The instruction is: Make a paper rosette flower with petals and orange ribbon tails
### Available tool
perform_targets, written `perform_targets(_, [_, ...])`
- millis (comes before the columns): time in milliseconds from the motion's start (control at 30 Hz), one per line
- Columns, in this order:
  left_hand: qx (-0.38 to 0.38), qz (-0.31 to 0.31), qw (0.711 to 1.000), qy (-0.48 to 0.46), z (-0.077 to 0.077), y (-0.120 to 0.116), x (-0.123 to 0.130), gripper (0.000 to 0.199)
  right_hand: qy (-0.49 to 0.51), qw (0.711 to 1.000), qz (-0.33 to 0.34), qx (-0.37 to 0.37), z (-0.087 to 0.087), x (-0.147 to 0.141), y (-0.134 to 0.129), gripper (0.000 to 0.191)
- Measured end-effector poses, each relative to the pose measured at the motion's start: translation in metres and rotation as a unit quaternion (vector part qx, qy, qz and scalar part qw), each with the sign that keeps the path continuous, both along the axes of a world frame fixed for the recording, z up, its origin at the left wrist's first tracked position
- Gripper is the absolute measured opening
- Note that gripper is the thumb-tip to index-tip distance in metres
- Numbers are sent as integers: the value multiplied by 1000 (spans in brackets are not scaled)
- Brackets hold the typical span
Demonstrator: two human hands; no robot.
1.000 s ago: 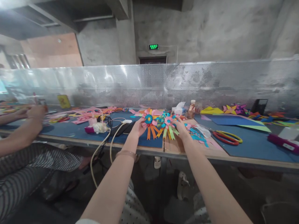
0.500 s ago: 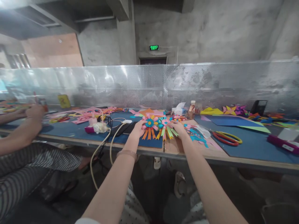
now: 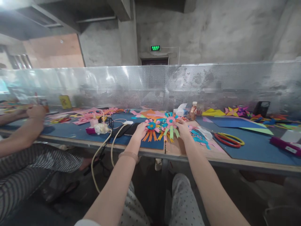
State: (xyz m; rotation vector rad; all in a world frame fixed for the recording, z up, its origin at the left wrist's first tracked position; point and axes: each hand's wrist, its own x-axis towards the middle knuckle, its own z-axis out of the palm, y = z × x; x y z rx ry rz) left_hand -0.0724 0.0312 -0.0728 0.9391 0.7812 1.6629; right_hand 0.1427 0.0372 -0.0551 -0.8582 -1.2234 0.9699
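Note:
Over the front of the table, my left hand [image 3: 141, 130] grips the left edge of a paper flower [image 3: 151, 125] with a blue centre, pink petals and orange strips hanging below. My right hand [image 3: 182, 128] is closed on the right side of a second paper flower [image 3: 171, 121], pink and blue with light green strips. The two flowers are side by side, with yellow strips [image 3: 161, 136] showing between them. Blue and pink paper pieces [image 3: 199, 137] lie just right of my right hand.
Red and yellow scissors [image 3: 229, 139] lie right on the blue mat [image 3: 249, 150]. A bottle [image 3: 193, 111] stands behind my right hand. A white power strip with cables [image 3: 128, 122] lies left, near a purple glue gun [image 3: 90, 130]. A co-worker's arms [image 3: 28, 131] are at far left.
The green-stripped flower in my right hand has moved slightly right and up, and turned a little. My left hand barely shifts. A knee now shows under the table.

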Motion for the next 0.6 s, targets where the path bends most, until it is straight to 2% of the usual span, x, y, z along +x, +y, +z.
perform_targets(167, [-26,6,998,53,1,-3,3,28,60,998,-5,5,3,-2,0,26])
perform_targets(300, [-22,40,995,89,0,-3,5,30,91,996,10,6,2,-3,-1,23])
perform_targets(500, [38,144,980,130,1,-11,6,28,144,989,8,24,4,-5,0,21])
perform_targets(600, [81,161,970,160,6,-21,11,23,163,986,8,43,7,-8,-3,21])
